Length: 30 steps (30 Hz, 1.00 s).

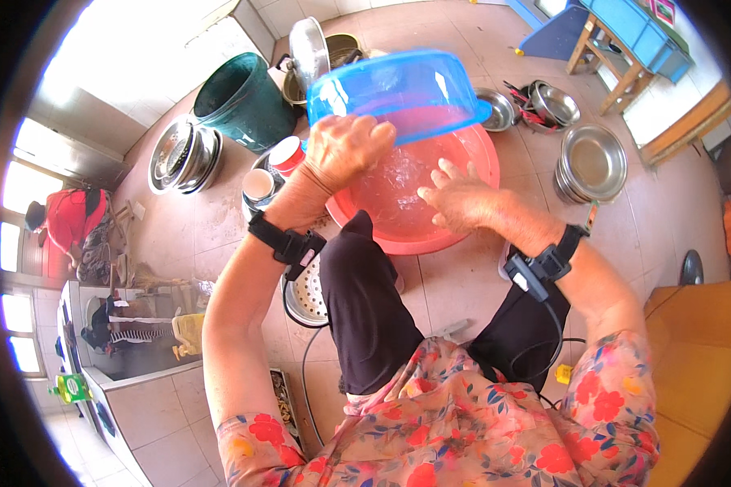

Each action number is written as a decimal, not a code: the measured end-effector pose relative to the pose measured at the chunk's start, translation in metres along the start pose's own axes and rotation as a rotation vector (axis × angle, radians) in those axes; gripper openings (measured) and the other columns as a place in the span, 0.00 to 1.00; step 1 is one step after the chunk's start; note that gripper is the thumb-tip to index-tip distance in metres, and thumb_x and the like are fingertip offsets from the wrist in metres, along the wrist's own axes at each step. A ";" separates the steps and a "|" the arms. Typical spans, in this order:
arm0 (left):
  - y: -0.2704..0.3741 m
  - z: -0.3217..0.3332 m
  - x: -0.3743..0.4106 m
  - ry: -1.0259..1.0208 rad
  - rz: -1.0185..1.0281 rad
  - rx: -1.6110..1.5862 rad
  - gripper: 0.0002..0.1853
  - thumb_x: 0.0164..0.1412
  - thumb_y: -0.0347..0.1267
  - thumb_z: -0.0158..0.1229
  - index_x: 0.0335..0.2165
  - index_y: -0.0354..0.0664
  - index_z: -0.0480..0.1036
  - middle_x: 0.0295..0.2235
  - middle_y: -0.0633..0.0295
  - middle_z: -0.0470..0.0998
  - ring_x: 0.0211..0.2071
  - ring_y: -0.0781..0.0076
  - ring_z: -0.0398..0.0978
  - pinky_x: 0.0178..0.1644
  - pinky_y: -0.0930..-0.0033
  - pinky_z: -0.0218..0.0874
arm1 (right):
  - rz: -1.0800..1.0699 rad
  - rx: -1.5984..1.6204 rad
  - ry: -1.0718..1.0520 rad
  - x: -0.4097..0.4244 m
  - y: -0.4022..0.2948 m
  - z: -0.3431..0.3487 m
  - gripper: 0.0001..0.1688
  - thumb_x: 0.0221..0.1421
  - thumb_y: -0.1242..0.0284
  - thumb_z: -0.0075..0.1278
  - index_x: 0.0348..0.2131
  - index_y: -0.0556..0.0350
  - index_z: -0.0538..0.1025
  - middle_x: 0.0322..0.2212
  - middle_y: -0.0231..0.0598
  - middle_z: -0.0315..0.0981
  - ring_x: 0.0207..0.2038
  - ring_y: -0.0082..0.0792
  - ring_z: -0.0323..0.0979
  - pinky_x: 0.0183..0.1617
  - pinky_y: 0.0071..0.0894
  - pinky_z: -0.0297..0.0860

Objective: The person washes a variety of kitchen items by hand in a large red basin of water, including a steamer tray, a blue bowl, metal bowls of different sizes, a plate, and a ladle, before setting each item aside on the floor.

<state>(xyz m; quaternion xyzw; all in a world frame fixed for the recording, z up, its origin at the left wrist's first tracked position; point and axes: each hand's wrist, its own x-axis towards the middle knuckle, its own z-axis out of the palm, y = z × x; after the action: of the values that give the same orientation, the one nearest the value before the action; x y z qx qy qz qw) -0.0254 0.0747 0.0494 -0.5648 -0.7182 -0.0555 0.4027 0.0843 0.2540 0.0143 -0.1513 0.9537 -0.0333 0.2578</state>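
My left hand (348, 146) is closed on the near-left edge of a translucent blue plastic basin (396, 85). The basin is tilted on its side above a large pink plastic tub (490, 164), which holds water. My right hand (463, 198) hovers over the near right part of the tub, fingers spread, with nothing in it. A red-and-white container (287, 154) and a pale cup (258, 184) stand just left of the tub, partly hidden by my left forearm.
A dark green bucket (243, 100) and stacked steel bowls (183, 155) stand at left. Steel basins (594, 155) and a bowl with utensils (551, 106) sit at right. A perforated steel pan (309, 292) lies by my left knee. Another person (76, 213) bends over at far left.
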 end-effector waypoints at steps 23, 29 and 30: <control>0.005 0.041 -0.006 -0.137 0.055 0.004 0.08 0.36 0.29 0.53 0.15 0.50 0.59 0.12 0.68 0.57 0.12 0.75 0.64 0.13 0.73 0.55 | 0.160 0.180 0.031 0.037 0.061 0.058 0.13 0.50 0.68 0.43 0.34 0.54 0.75 0.34 0.43 0.74 0.38 0.41 0.72 0.39 0.38 0.67; 0.007 0.047 -0.014 -0.137 -0.067 -0.038 0.07 0.37 0.27 0.52 0.16 0.49 0.61 0.12 0.66 0.61 0.12 0.69 0.66 0.14 0.68 0.56 | 0.147 0.202 -0.006 0.027 0.058 0.050 0.13 0.50 0.69 0.43 0.33 0.54 0.76 0.33 0.43 0.74 0.38 0.42 0.72 0.38 0.38 0.67; 0.003 0.051 -0.019 -0.113 -0.140 -0.027 0.06 0.37 0.26 0.51 0.16 0.48 0.61 0.12 0.65 0.62 0.12 0.68 0.66 0.14 0.67 0.56 | 0.150 0.204 -0.009 0.028 0.058 0.048 0.13 0.51 0.69 0.43 0.33 0.54 0.76 0.33 0.44 0.74 0.38 0.42 0.72 0.38 0.38 0.67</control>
<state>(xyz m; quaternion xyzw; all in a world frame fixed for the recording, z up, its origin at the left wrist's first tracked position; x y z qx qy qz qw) -0.0479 0.0879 0.0018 -0.5207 -0.7767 -0.0611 0.3490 0.0701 0.3018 -0.0491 -0.0529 0.9529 -0.1099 0.2777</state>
